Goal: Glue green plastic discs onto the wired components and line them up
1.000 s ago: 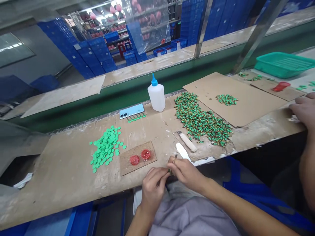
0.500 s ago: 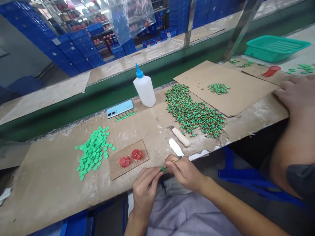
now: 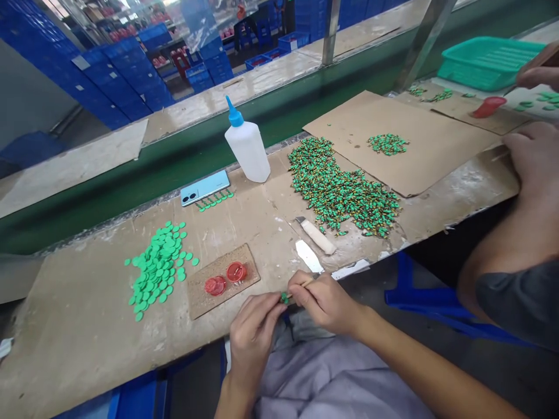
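Observation:
My left hand pinches a small green piece at the table's front edge. In my right hand is a thin tool, its tip against the green piece. A white spatula-like blade lies just beyond my right hand, near a light-handled knife. To the left, a cork board bears two small red cups. Farther left is a heap of green discs. Many small green and dark pieces are piled behind the knife.
A white bottle with a blue nozzle stands beside a light blue phone. Cardboard holds another small pile. At the right are a green basket, a red cup and another person's arm.
The view has shifted slightly. My hands stay together at the green piece. At the right, another person's hand has come into view near the green basket.

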`<state>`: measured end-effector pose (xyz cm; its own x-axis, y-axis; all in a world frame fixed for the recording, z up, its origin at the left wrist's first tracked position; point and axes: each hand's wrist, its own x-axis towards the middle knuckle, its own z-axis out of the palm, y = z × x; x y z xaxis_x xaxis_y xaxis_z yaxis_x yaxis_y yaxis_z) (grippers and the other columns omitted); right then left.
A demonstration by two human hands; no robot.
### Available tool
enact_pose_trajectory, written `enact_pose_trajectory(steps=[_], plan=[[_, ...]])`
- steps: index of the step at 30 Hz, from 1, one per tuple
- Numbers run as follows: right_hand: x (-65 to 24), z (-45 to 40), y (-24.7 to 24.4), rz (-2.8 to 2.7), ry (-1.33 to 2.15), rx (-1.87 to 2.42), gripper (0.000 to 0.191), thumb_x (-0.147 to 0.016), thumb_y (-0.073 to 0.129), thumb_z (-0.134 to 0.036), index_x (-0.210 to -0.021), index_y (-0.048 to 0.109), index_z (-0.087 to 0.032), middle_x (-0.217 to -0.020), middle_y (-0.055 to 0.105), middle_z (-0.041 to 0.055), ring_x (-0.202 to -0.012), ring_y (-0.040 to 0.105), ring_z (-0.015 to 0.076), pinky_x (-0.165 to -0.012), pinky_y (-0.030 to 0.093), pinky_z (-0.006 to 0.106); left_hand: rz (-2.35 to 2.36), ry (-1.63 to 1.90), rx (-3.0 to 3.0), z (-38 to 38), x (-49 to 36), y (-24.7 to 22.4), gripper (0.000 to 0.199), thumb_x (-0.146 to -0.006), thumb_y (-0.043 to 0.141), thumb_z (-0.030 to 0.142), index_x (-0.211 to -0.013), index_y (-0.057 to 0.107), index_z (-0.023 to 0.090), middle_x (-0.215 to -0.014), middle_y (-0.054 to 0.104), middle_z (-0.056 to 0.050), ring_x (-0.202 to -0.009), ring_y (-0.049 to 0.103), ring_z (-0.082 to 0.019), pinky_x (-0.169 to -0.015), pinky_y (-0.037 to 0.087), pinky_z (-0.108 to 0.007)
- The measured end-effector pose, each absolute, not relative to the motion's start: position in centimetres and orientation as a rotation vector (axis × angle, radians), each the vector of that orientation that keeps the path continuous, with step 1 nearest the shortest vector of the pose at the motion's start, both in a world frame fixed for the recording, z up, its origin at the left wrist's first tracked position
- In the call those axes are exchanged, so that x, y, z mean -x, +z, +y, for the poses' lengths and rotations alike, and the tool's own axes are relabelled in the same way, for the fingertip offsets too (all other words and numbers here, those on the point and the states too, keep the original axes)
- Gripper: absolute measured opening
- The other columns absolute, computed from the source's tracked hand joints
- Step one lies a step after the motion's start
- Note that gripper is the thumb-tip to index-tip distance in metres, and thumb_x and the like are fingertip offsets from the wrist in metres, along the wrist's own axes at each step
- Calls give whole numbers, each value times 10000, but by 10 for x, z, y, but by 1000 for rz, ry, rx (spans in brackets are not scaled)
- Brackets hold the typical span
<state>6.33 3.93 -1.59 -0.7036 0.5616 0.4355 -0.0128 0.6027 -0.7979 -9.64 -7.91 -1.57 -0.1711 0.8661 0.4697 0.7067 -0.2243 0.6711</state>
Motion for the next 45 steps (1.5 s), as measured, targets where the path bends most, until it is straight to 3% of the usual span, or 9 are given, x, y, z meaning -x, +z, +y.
enact_pose_trajectory(steps=[16, 24, 28, 36, 45], plan=[[-62, 39, -18, -2211, 911, 381, 432, -1122, 291, -279, -836, 599, -178, -747, 666, 43, -668, 637, 149, -648, 455, 258, 1808, 1206, -1749, -80, 99, -8, 203, -937, 685, 133, -1123, 711, 209, -1031, 717, -67, -902, 689, -178, -738, 591, -247], [-62, 36, -20, -2224, 904, 366, 351, -1115, 328, -266, -914, 602, -179, -778, 678, 45, -702, 653, 157, -655, 471, 250, 1800, 1159, -1650, -75, 98, 0, 148, -950, 657, 157, -1072, 735, 192, -1004, 687, -78, -806, 666, -158, -681, 577, -232], [-62, 34, -17, -2257, 852, 329, 337, -1114, 351, -275, -870, 566, -186, -745, 643, 32, -640, 601, 148, -604, 427, 250, 1823, 1170, -1580, -73, 96, 2, 93, -943, 664, 169, -990, 744, 178, -939, 661, -58, -718, 627, -127, -649, 556, -213], [-59, 37, -13, -2285, 878, 309, 355, -1118, 337, -264, -838, 543, -192, -717, 619, 16, -612, 567, 136, -593, 398, 250, 1820, 1175, -1489, -73, 94, 4, 103, -920, 668, 127, -885, 752, 175, -916, 653, -55, -720, 625, -125, -609, 528, -192], [-65, 37, -19, -2079, 1034, 398, 400, -1111, 336, -263, -766, 532, -204, -674, 565, 9, -599, 569, 124, -571, 445, 228, 1793, 1181, -1481, -73, 96, 1, 115, -912, 695, 126, -986, 753, 193, -945, 650, -42, -714, 617, -113, -619, 536, -192]])
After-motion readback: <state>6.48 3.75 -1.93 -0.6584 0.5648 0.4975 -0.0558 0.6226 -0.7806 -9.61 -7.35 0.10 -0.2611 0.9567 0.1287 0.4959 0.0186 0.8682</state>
